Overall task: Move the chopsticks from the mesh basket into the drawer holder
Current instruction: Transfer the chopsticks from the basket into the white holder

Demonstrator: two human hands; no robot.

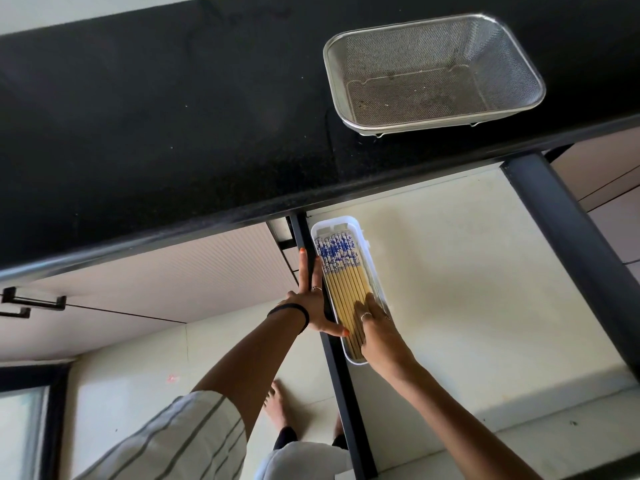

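Several bamboo chopsticks (341, 271) with blue-and-white patterned tops lie side by side in a white plastic holder (367, 251) at the left of the open drawer (467, 271). My left hand (311, 303) rests flat on the drawer's dark left rail, fingers stretched, thumb touching the chopsticks' plain ends. My right hand (375, 327) lies palm down on the near ends of the chopsticks, covering them. The steel mesh basket (436, 72) stands on the black counter above, with nothing in it.
The black counter (173, 116) overhangs the drawer's far end. The drawer's dark right side rail (571, 244) runs diagonally. Pale cabinet fronts with black handles (31, 303) are at the left. My bare feet stand on the light floor (138, 375) below.
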